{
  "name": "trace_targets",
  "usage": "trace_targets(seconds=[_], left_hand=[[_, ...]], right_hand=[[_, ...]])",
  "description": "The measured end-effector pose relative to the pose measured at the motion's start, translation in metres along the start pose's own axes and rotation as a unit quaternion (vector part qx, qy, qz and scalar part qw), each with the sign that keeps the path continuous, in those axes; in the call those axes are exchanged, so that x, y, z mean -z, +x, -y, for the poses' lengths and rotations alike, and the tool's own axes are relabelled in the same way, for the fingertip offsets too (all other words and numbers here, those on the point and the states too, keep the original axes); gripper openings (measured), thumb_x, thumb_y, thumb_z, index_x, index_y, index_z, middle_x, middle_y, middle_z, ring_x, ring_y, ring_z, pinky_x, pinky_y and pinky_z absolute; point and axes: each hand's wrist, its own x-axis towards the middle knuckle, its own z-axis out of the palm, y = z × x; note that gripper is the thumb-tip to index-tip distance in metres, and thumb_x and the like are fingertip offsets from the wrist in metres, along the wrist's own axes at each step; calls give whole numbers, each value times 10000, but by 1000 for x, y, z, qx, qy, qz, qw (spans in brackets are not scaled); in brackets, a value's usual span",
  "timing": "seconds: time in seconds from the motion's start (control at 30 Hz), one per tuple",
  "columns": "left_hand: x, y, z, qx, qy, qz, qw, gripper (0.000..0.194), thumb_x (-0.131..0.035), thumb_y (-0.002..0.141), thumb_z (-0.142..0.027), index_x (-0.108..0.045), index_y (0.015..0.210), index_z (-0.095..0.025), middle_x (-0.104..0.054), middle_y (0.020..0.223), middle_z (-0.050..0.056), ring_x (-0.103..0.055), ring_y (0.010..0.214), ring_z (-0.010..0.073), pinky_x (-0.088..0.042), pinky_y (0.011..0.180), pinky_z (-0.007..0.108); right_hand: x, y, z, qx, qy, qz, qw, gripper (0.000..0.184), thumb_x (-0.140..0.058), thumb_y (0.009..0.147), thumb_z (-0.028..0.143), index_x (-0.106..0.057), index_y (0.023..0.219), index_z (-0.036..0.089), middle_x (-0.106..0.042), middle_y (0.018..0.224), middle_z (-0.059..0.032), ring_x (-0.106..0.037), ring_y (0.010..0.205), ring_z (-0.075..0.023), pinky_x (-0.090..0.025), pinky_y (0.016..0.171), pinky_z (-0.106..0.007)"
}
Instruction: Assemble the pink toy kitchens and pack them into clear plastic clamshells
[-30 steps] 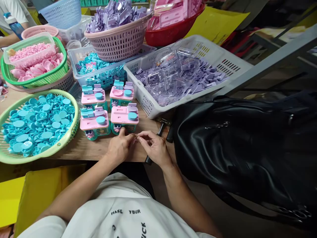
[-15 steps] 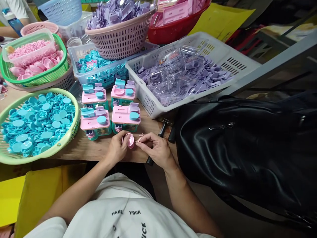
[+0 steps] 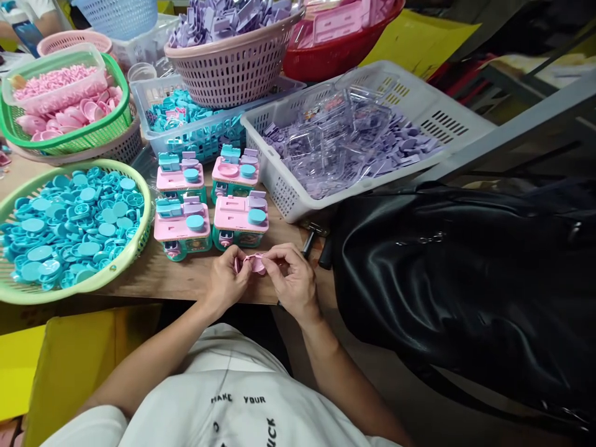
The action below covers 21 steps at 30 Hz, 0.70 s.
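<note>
At the front edge of the table, my left hand [image 3: 228, 278] pinches a small pink oval plastic basin [image 3: 257, 265]. My right hand [image 3: 294, 278] is closed at the basin's right side, thumb and fingertips pressed together on a small pink piece that the fingers mostly hide. The two pink parts meet between my fingertips. Just beyond my hands stand several toy kitchen units with pink tops and teal bases, the nearest being a toy kitchen unit [image 3: 241, 222] with a blue disc on it. A farther toy kitchen unit [image 3: 235, 174] has a pink oval basin in its top.
A green basket [image 3: 144, 217] of blue parts stands left. Behind are a pink basket [image 3: 228, 65] and a white crate [image 3: 288, 208] of purple parts. A hammer [image 3: 311, 239] lies near my right hand; a black bag [image 3: 447, 298] fills the right side.
My right hand has moved left and brought its small pink piece against the basin. The basin has turned in my left hand. The view has shifted slightly.
</note>
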Motion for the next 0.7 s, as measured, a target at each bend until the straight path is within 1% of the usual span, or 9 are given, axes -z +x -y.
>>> trace_targets(seconds=[0.07,0.2,0.43,0.57,0.63,0.7], left_hand=[[-1,-1,-3,-2,8,2,1000,199,-534,855,-350,-473,737,-201,-491,566,-46,-477,520,102,-341,531,211],[-1,-3,-7,7,14,-5,1000,191,-536,839,-322,-448,715,-206,-472,567,-51,-471,518,96,-340,534,209],[-2,-3,-8,6,29,-7,1000,190,-542,831,-295,-435,702,-207,-449,560,-55,-441,520,95,-319,531,208],[-4,-3,-7,-15,58,-23,998,206,-546,829,-257,-418,676,-206,-427,552,-55,-402,513,92,-300,538,215],[-5,-4,-6,-21,83,-33,996,199,-540,835,-238,-419,680,-208,-438,558,-49,-403,509,97,-296,542,223],[-7,-5,-5,-24,115,-38,992,177,-535,844,-230,-435,699,-211,-467,571,-37,-415,510,106,-299,549,235]], right_hand=[[-3,-1,1,24,-11,4,1000,112,-580,959,261,-630,869,218,-651,847,-38,-644,807,-167,-553,710,-300],[-7,-2,5,67,-45,-1,997,99,-586,960,235,-613,865,221,-675,845,-41,-645,821,-182,-543,747,-331],[-8,-2,5,63,-96,7,993,129,-552,981,280,-592,868,233,-687,855,-54,-656,816,-201,-557,739,-361],[-11,-6,4,93,-135,-3,987,120,-557,977,248,-596,866,229,-691,848,-61,-646,814,-207,-548,760,-373],[-12,-7,5,109,-148,-1,983,113,-560,971,222,-608,869,228,-700,857,-66,-648,831,-215,-544,775,-384],[-13,-9,7,111,-156,6,982,119,-558,968,209,-619,869,234,-710,868,-68,-657,846,-220,-544,775,-387]])
